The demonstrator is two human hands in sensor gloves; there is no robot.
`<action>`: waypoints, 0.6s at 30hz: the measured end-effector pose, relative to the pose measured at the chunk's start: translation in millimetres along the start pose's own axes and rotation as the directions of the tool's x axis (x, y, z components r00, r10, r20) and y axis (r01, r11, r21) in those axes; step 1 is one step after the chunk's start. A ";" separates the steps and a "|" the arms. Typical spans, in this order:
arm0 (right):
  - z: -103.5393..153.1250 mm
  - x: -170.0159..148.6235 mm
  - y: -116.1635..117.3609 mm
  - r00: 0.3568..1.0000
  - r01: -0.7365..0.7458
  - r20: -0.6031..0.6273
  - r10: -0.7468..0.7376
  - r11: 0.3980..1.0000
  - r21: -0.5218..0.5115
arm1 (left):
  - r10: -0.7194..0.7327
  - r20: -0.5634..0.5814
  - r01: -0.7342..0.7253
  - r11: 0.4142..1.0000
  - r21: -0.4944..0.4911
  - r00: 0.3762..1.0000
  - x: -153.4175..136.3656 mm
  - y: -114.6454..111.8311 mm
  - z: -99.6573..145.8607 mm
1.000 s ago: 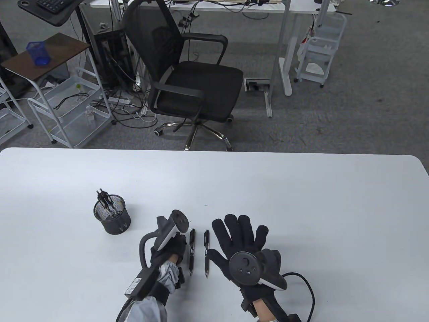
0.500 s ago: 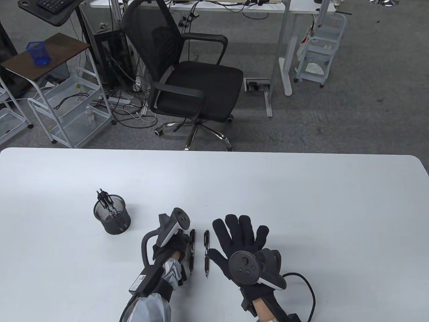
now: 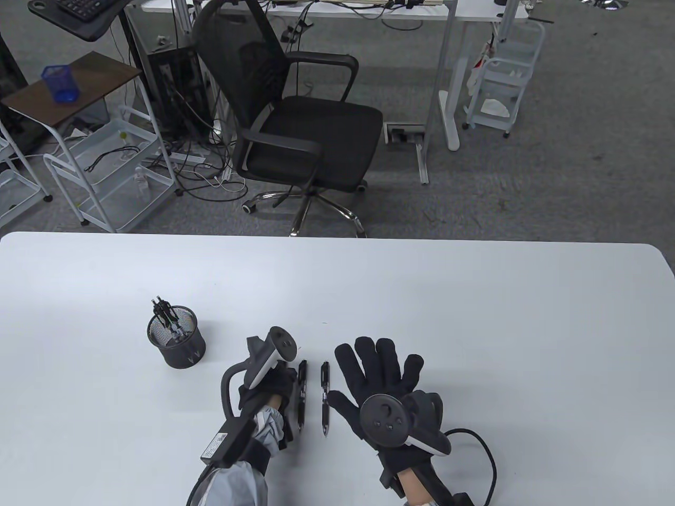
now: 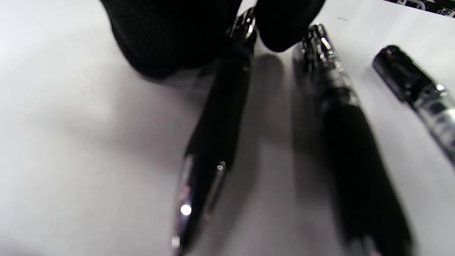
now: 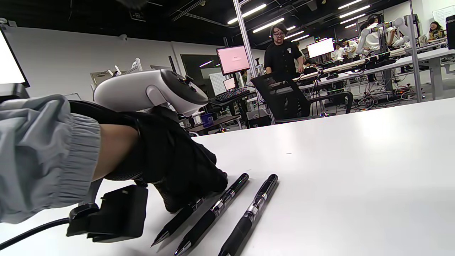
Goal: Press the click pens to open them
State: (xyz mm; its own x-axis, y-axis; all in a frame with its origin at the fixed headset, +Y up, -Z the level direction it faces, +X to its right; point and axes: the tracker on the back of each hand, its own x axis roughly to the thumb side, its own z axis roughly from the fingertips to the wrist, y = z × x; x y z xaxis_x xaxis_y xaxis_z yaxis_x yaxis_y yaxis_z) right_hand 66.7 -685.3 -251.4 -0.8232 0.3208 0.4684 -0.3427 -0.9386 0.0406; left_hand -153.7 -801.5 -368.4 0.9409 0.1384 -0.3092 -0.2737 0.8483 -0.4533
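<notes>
Three black click pens lie side by side on the white table (image 3: 474,316). The left hand (image 3: 274,390) pinches the leftmost pen (image 5: 177,220), which is hidden under the hand in the table view. The left wrist view shows the fingers (image 4: 177,35) closed around this pen's upper end (image 4: 217,135), its tip low over the table. The middle pen (image 3: 302,395) and the right pen (image 3: 325,398) lie free beside it. The right hand (image 3: 379,369) rests flat on the table with fingers spread, just right of the right pen, holding nothing.
A black mesh pen cup (image 3: 176,340) with a few pens in it stands on the table left of the left hand. An office chair (image 3: 295,126) stands beyond the far table edge. The right hand's cable (image 3: 488,458) loops at the near right.
The left hand has shifted a little, toward the two free pens and slightly back. The right hand and the two free pens have not moved.
</notes>
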 end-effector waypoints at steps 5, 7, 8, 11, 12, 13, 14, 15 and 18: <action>-0.7 -0.1 -0.5 1.000 0.003 0.001 -0.003 1.000 -0.003 | 0.033 0.016 -0.033 0.999 -0.008 0.999 -3.5 1.0 0.2; -0.8 -0.1 -0.6 1.000 0.005 0.000 -0.005 1.000 -0.002 | 0.047 0.023 -0.047 0.999 -0.011 0.999 -5.2 1.4 0.7; -0.9 -0.1 -0.6 1.000 0.005 0.000 -0.005 1.000 -0.003 | 0.060 0.026 -0.060 0.998 -0.010 0.998 -6.3 1.6 1.2; -1.3 -0.2 -0.4 1.000 0.006 0.001 -0.006 1.000 -0.001 | 0.101 0.040 -0.101 0.995 0.005 0.994 -10.3 2.1 3.7; -1.3 -0.1 -0.4 1.000 0.006 0.001 -0.006 1.000 -0.001 | 0.116 0.045 -0.117 0.993 0.013 0.992 -11.4 2.1 4.7; -1.4 -0.1 -0.5 1.000 0.006 0.002 -0.006 1.000 -0.001 | 0.143 0.056 -0.145 0.989 0.028 0.988 -13.9 2.5 6.6; -1.5 -0.2 -0.7 1.000 0.007 0.003 -0.007 1.000 -0.001 | 0.163 0.064 -0.166 0.986 0.030 0.984 -15.5 3.0 7.8; -1.5 -0.2 -1.0 1.000 0.009 0.003 -0.009 1.000 -0.003 | 0.202 0.077 -0.204 0.979 0.022 0.976 -18.3 4.4 10.2; -0.5 0.2 -2.0 1.000 0.012 0.006 -0.012 1.000 -0.008 | 0.258 0.104 -0.260 0.966 0.002 0.960 -26.3 11.3 19.0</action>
State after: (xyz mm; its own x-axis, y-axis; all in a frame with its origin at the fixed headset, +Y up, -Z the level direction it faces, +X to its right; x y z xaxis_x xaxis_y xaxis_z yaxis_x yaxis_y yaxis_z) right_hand 67.1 -683.3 -251.8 -0.8163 0.3310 0.4734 -0.3562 -0.9336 0.0386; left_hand -177.7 -785.8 -349.4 0.8538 0.4051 -0.3270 -0.5083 0.7843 -0.3556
